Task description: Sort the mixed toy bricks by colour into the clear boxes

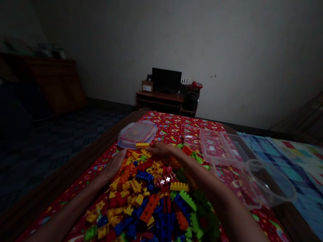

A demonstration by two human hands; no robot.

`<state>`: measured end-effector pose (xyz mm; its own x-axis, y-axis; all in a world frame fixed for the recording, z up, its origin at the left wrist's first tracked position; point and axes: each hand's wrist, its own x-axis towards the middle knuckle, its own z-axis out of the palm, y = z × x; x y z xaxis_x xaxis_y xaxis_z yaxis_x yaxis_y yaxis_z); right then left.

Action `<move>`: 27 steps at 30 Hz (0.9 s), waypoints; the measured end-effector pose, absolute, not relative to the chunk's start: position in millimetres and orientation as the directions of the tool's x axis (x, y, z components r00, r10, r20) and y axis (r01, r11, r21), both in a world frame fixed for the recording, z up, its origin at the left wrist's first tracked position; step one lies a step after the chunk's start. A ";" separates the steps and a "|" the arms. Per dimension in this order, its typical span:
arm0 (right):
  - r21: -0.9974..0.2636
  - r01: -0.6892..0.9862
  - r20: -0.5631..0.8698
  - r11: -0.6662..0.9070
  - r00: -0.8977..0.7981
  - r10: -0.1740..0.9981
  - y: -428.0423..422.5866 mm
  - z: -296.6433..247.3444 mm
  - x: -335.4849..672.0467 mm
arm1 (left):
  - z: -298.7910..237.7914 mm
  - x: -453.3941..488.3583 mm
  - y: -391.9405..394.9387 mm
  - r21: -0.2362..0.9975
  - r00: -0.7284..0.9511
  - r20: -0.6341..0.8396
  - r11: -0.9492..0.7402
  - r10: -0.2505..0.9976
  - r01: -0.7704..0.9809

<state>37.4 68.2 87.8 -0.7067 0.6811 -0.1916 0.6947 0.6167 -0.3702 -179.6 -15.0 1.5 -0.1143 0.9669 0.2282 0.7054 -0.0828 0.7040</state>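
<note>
A large heap of plastic building bricks (150,208) in yellow, orange, red, blue and green lies spread before me. My left hand (115,165) rests along the heap's left side, fingers stretched forward and nothing held. Across the far side of the heap reaches my right hand (159,149), its fingers extended to the left. Its fingertips are at the end of a long yellow brick (142,145); no clear grip on it shows. Just beyond that brick sits a stack of clear plastic lids (138,131).
Transparent plastic boxes (210,155) and a clear round-edged container (270,180) stand on the right of the red patterned tablecloth (173,123). A checked bedspread (296,173) lies beyond the table's right edge. A desk with a monitor (165,80) is against the wall.
</note>
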 end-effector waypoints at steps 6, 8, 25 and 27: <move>-0.481 0.465 0.063 0.743 -0.827 0.559 41.1 110.2 77.7 | 27.7 -169.6 -21.6 0.725 0.027 0.234 -0.193 0.972 0.661; -0.420 0.603 0.163 0.678 -0.685 0.710 41.0 117.0 107.5 | 37.6 -171.1 -26.4 0.707 0.047 0.250 -0.216 0.967 0.674; -0.471 0.794 -0.149 0.385 -0.501 0.852 21.3 75.7 156.1 | 37.9 -131.6 -30.3 0.721 0.145 0.108 -0.178 0.984 0.670; -0.499 0.774 -0.137 0.389 -0.514 0.847 16.1 80.7 140.3 | 40.1 -122.7 -28.0 0.730 0.128 0.112 -0.170 0.985 0.662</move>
<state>140.3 16.1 80.7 -0.5140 0.8468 -0.1373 0.7744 0.3892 -0.4988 -122.7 -28.0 40.1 0.1284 0.9853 0.1124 0.6622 -0.1696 0.7299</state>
